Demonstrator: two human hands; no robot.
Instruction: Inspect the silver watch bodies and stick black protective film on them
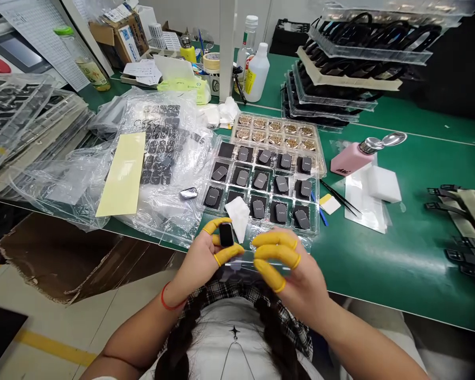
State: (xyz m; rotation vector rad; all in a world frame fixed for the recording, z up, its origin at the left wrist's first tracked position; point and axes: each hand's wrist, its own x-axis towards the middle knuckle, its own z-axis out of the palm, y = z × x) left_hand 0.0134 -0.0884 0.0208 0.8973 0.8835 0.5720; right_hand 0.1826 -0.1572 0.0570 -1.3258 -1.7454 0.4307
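At the table's front edge, my left hand (203,256) holds a small black rounded rectangular piece (226,235) between yellow-covered fingertips. To its right my right hand (293,264), also with yellow finger covers, is raised with its fingers apart and nothing visible between them. A white wipe (238,215) lies just behind the held piece, over the front of a clear tray (315,224) whose compartments contain dark rounded pieces. Behind that tray sits another one (320,158) with round gold-coloured parts. A small shiny piece (188,193) rests on plastic film to the left.
Plastic bags (83,163) and a yellow sheet (122,171) cover the left side. A pink bottle (350,159), tweezers (340,198) and a white block (383,183) stand or lie right of the trays. Stacked trays (340,79) rise at the back right; black straps (467,248) lie far right.
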